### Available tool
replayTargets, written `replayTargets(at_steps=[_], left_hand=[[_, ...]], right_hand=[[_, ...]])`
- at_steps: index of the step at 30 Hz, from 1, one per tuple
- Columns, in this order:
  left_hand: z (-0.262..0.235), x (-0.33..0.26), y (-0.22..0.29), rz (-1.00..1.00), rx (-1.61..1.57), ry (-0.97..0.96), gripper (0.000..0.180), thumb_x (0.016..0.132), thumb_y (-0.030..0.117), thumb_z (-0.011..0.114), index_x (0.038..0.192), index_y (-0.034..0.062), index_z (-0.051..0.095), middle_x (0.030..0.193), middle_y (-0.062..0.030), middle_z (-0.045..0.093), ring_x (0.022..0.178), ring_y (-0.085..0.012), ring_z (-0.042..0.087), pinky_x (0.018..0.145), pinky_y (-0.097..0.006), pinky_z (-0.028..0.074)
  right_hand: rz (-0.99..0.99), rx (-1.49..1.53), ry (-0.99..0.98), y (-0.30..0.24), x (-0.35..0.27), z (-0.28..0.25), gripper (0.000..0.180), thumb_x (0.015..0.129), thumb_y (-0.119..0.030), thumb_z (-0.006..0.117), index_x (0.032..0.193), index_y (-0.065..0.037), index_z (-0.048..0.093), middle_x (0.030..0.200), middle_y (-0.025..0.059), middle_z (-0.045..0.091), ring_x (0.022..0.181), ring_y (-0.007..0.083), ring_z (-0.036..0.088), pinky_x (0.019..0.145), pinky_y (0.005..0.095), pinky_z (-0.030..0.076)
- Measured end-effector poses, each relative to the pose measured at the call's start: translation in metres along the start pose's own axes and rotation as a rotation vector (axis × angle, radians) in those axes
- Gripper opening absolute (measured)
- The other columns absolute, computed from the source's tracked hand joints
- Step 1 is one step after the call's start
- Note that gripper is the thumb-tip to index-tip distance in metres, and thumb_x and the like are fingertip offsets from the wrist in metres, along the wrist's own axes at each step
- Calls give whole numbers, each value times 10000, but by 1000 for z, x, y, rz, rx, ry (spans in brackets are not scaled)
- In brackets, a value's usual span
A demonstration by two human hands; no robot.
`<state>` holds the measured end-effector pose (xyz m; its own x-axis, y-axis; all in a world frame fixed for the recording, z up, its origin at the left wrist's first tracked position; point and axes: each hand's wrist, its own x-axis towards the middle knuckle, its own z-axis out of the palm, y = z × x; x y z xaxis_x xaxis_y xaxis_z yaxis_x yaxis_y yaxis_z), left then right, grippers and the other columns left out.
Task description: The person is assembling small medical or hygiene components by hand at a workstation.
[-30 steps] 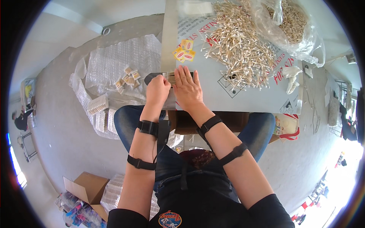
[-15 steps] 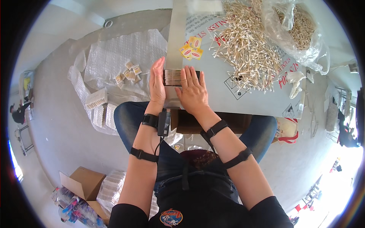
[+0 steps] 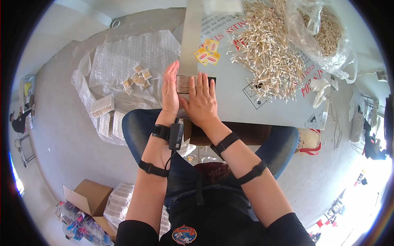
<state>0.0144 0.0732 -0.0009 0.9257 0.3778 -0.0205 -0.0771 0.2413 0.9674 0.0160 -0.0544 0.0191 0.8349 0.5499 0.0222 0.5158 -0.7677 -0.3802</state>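
A flat row of cotton swabs lies side by side near the left edge of the metal-topped table. My left hand stands on edge at their left ends, its fingers stretched upward and together. Palm down, my right hand rests over the right part of the row with its fingers straight and slightly apart. It hides that end of the swabs. A dark strip shows past its fingertips. Beyond my hands, several small yellow printed cards lie in a loose cluster.
A big heap of loose swabs covers the table's far right, beside a clear plastic bag of more swabs. On the floor at left, bubble wrap carries small swab packs. An open carton stands at lower left.
My right hand has slid a little left over the swabs, leaving more of the dark strip showing. My left hand has stayed nearly in place.
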Motion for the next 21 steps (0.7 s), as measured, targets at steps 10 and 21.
replayTargets(at_steps=[10, 21], left_hand=[[12, -9, 4, 129, 179, 7, 651, 1044, 493, 317, 1468, -1, 307, 1526, -176, 336, 1447, -287, 271, 1191, -401, 195], [16, -11, 5, 64, 461, -18, 648, 1045, 487, 325, 1468, -3, 350, 1498, -177, 388, 1425, -292, 329, 1173, -380, 235]], right_hand=[[119, 155, 309, 49, 44, -30, 493, 797, -162, 730, 1212, 19, 537, 1217, 198, 556, 1169, 382, 524, 982, 447, 439], [397, -25, -199, 63, 116, -64, 408, 843, -252, 735, 1145, -22, 585, 1223, 149, 552, 1173, 325, 555, 964, 397, 482]])
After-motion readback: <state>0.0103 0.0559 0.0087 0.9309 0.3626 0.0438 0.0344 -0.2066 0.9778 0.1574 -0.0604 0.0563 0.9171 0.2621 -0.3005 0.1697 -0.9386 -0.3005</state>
